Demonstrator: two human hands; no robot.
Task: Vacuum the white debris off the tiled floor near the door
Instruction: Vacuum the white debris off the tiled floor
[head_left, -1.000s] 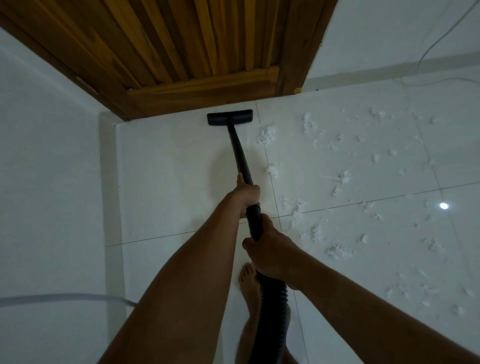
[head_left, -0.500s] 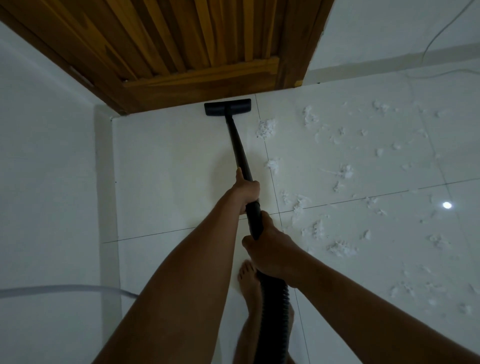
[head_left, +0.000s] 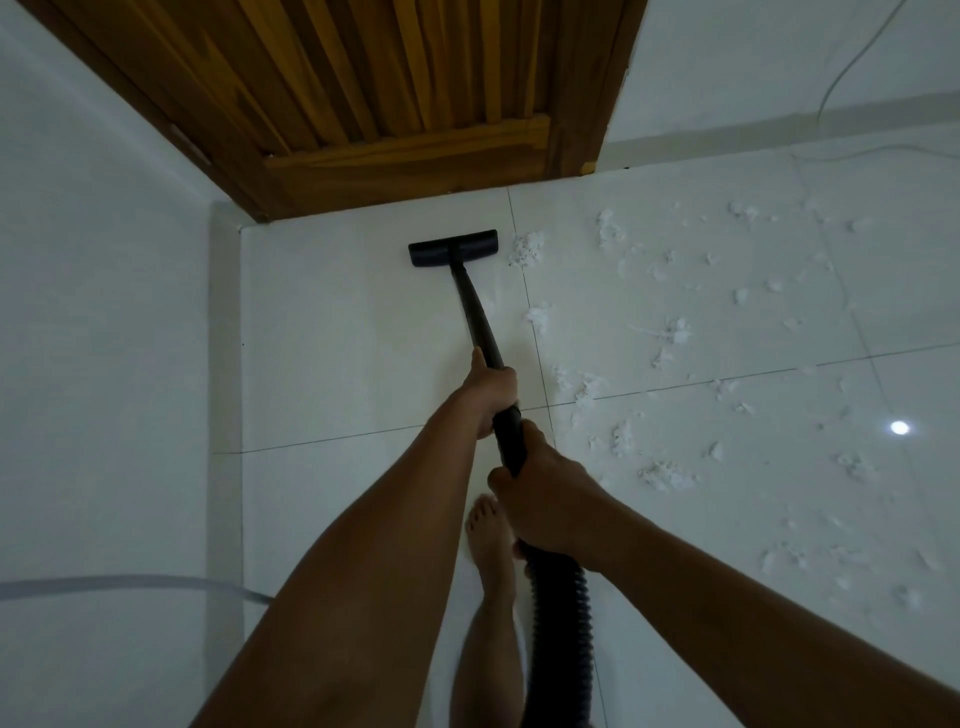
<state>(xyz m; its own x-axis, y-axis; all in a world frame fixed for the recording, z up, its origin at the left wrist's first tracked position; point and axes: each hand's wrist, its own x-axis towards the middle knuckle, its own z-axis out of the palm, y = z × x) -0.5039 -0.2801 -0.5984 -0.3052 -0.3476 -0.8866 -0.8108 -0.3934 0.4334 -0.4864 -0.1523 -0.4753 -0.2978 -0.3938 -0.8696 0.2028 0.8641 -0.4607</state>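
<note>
A black vacuum wand (head_left: 475, 312) ends in a flat floor head (head_left: 453, 248) lying on the white tiled floor (head_left: 353, 332), a short way in front of the wooden door (head_left: 395, 104). My left hand (head_left: 488, 389) grips the wand higher up, and my right hand (head_left: 545, 493) grips it lower, where the ribbed hose (head_left: 563, 623) begins. White fluffy debris (head_left: 670, 338) is scattered over the tiles to the right of the wand. One clump (head_left: 527, 249) lies just beside the right end of the head.
A white wall (head_left: 104, 338) stands close on the left. My bare foot (head_left: 491, 540) is on the floor under the hose. A thin cable (head_left: 831, 88) runs down the far wall at the right. A pale strip (head_left: 130, 584) crosses the lower left.
The floor head was pushed up against the door threshold half a second ago and has now been drawn back away from it. Both hands keep their grip on the wand.
</note>
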